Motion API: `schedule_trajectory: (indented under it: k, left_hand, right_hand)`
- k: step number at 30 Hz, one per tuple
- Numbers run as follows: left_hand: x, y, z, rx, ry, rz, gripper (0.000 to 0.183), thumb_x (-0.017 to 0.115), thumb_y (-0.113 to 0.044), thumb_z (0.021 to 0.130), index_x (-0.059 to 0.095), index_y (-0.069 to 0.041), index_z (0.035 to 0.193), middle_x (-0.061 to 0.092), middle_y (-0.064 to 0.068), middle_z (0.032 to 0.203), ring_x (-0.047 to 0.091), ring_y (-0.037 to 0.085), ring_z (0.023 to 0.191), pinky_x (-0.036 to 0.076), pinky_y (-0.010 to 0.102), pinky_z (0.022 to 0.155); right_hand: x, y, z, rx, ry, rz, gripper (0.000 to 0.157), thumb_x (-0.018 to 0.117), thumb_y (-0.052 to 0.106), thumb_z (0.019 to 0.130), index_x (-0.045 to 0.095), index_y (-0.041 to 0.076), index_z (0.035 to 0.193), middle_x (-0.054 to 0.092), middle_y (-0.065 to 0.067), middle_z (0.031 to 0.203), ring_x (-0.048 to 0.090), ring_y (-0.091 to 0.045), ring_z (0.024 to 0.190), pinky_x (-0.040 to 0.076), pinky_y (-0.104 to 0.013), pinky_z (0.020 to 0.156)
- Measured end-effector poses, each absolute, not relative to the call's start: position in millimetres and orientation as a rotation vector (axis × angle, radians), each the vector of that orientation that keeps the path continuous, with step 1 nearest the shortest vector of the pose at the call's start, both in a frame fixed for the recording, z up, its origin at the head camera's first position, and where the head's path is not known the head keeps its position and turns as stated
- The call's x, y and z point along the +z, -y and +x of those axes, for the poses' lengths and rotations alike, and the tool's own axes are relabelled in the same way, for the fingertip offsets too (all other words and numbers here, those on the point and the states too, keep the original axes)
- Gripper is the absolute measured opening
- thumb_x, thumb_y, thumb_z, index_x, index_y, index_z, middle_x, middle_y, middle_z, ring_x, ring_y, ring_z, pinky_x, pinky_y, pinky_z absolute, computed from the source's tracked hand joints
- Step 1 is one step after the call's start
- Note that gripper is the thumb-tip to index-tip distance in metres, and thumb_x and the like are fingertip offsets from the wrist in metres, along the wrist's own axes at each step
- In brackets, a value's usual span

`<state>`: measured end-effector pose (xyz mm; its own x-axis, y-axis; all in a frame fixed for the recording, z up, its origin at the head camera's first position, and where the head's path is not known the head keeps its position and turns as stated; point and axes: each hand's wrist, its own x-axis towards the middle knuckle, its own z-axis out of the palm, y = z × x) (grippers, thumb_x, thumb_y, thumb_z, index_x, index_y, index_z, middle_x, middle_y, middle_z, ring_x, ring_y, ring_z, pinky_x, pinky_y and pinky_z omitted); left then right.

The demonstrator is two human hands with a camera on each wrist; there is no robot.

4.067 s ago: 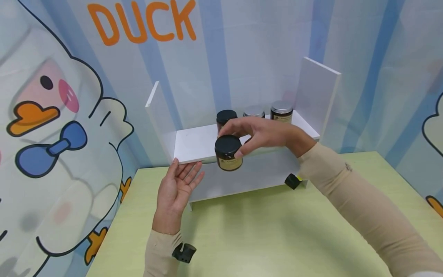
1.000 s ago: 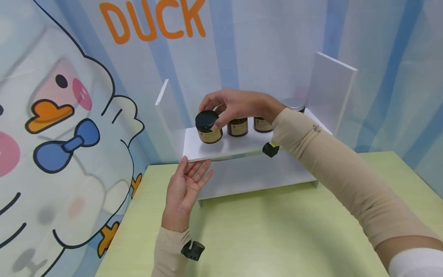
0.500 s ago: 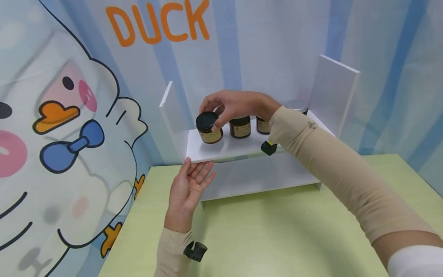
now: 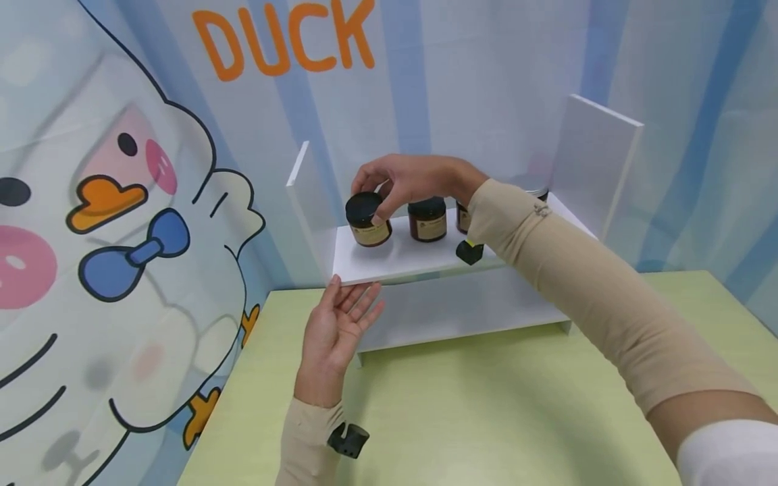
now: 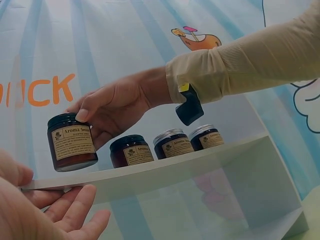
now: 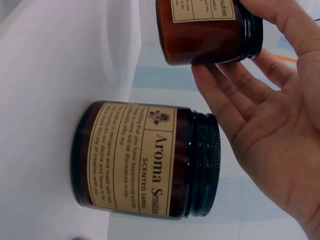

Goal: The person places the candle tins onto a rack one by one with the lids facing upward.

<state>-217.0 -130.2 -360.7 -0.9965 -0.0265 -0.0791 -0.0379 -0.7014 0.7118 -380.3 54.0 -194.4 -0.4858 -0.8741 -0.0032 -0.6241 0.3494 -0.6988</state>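
My right hand holds a scented candle, a dark amber jar with a black lid and tan label, by its lid. In the right wrist view this candle's base is clear of the white shelf, above its left end. Beside it, another black-lidded candle stands on the shelf. Two silver-lidded candles, a nearer one and a farther one, continue the row to the right. My left hand pinches the shelf's front left corner, thumb at the edge and fingers underneath.
White upright panels close off the shelf at its left end and right end. The shelf unit stands on a pale green table against a blue striped curtain with duck drawings.
Since the earliest frame, my right hand has carried the candle from in front of the shelf to above its left end. Lately it hovers almost unmoved; my left hand keeps its place.
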Motion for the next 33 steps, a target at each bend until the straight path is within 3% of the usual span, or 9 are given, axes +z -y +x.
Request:
schedule_trajectory:
  k: [33]
  left_hand:
    - [-361,118,-217,2.862,-1.213,-0.112,0.051,0.044,-0.037,0.11,0.047,-0.001,0.145,0.066,0.012,0.123,0.068,0.027,0.117,0.045,0.054,0.112]
  right_hand:
    - [-211,-62,-394,-0.857,-2.274,-1.201,0.049,0.08,0.014,0.087,0.059,0.014,0.132,0.059,-0.007,0.134,0.062,-0.025,0.12,0.052,-0.042,0.102]
